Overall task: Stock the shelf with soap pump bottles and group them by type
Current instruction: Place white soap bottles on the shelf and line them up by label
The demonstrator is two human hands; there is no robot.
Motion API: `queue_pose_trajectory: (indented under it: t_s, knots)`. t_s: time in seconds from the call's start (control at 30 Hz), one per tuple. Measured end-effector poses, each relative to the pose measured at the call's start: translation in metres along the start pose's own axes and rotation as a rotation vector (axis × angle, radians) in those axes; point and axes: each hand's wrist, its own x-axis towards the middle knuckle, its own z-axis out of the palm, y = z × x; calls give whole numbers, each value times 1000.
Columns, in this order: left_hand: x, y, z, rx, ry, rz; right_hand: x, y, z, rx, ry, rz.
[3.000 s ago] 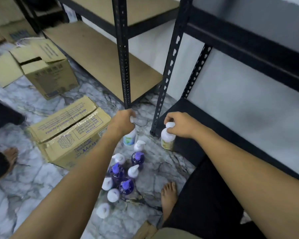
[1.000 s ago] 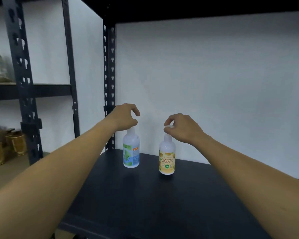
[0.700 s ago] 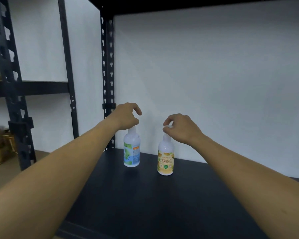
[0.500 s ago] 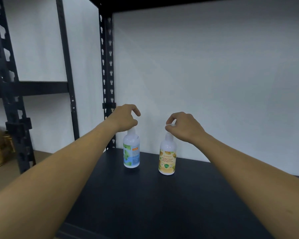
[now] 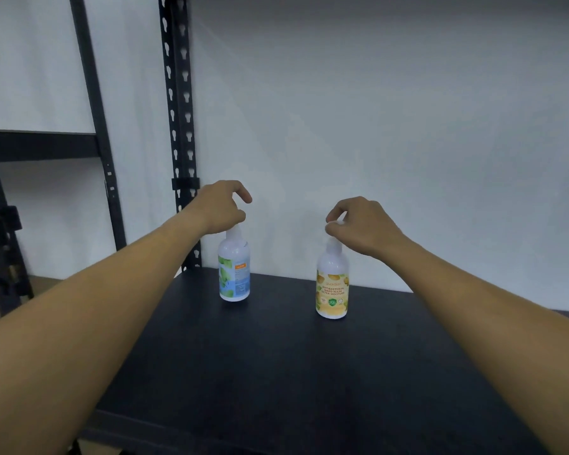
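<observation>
1. The left hand (image 5: 222,206) is pinching the pump of the blue-and-green-labelled soap bottle (image 5: 234,272), standing near the black shelf's (image 5: 276,372) back left corner.
2. The right hand (image 5: 362,226) is gripping the pump of the yellow-labelled soap bottle (image 5: 332,289), standing apart to its right.
3. Only these two are standing here, so stocking is probably just starting.
4. The yellow label is reading "ANTIBACTERIAL HAND WASH ULTRA MOISTURE".

Open dark shelf (image 5: 293,372) lies between the blue-label bottle (image 5: 234,274) and yellow-label bottle (image 5: 332,289), and in front.
</observation>
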Motion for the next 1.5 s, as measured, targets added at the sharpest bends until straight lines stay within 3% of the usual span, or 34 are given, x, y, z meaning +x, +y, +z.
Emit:
queue_pose_trajectory:
  t_s: [0.33,0.43,0.5,0.6,0.77,1.0,1.5]
  knots:
    - [1,4,1,-37,-22,6,-16,-4,-6,-56,-5,57]
    - [2,6,0,-42,-24,11,-28,-20,1,-247,135,-84]
    - [2,6,0,-39,-30,18,-43,-37,11,-234,182,-197]
    - [-1,4,1,-31,-31,13,-68,-56,36,-158,73,-281]
    - [-4,-7,1,-48,-25,-4,-100,-57,85,-124,-235,-200]
    - [-7,-18,-2,-56,-22,10,-117,-40,120,-166,-416,-107]
    - [-5,-9,9,-91,-39,41,-131,-20,120,-172,-470,-32]
